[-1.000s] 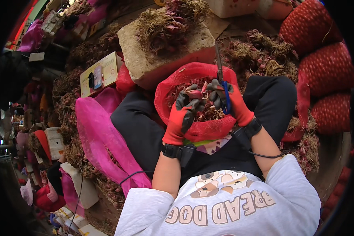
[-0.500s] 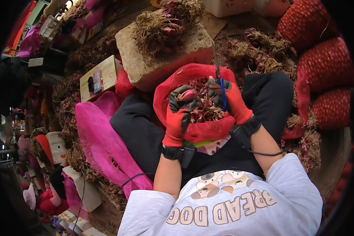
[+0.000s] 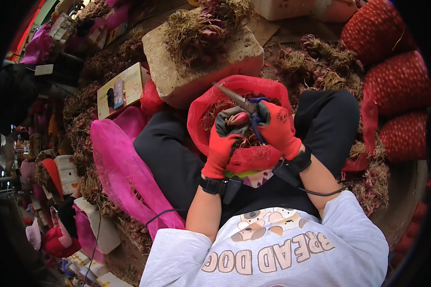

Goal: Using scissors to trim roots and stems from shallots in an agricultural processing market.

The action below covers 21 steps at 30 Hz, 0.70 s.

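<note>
A shallot (image 3: 238, 118) with pinkish-red skin is gripped in the fingers of my left hand (image 3: 225, 135), which wears a red and dark grey glove. My right hand (image 3: 277, 125), gloved the same way, is closed round blue-handled scissors (image 3: 235, 97). Their blades point up and to the left, past the shallot. Both hands are close together above a red mesh bag (image 3: 269, 159) between my legs. Loose shallots and dry trimmings lie in the bag, partly hidden by my hands.
Beyond the bag stands a foam block (image 3: 165, 71) topped by a bundle of dried shallots (image 3: 196, 36). To the right are stacked full red mesh sacks (image 3: 395, 83). Pink netting (image 3: 124, 167) drapes at my left. A phone (image 3: 118, 92) lies on a cardboard box (image 3: 133, 81).
The scissors have swung from pointing up and away to pointing left, over the bag. My right hand has turned and come closer to my left hand, which still holds the shallot.
</note>
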Motion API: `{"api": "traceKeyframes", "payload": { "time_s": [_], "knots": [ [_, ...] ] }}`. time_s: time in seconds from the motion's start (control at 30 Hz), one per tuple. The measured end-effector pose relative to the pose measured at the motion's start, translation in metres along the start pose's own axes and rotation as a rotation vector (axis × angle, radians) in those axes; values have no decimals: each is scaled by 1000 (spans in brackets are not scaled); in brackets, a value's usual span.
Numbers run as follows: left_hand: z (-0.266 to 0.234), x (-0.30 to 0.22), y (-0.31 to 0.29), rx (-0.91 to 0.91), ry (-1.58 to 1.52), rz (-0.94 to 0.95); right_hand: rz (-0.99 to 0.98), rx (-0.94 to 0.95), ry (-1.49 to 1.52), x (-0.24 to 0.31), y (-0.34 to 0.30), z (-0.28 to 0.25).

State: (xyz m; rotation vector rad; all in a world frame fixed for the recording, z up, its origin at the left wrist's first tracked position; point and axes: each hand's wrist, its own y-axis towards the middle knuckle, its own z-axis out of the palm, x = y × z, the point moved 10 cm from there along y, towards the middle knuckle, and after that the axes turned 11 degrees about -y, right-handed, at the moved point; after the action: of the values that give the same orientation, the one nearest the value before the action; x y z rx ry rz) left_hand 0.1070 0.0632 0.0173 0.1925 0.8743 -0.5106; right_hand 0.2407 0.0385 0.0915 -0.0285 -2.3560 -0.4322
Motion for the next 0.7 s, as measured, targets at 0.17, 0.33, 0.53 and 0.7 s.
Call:
{"api": "traceKeyframes", "payload": {
  "time_s": [0.17, 0.33, 0.53, 0.7],
  "knots": [
    [15, -14, 4, 35, -248, 2, 510, 186, 494, -64, -19, 34],
    [8, -21, 4, 2, -129, 78, 359, 203, 641, -24, -9, 17],
    [-19, -32, 8, -119, -219, 178, 164, 216, 201, -12, -14, 7],
    [-29, -43, 5, -138, -275, 244, 184, 328, 37, -6, -20, 9]
  ]
}}
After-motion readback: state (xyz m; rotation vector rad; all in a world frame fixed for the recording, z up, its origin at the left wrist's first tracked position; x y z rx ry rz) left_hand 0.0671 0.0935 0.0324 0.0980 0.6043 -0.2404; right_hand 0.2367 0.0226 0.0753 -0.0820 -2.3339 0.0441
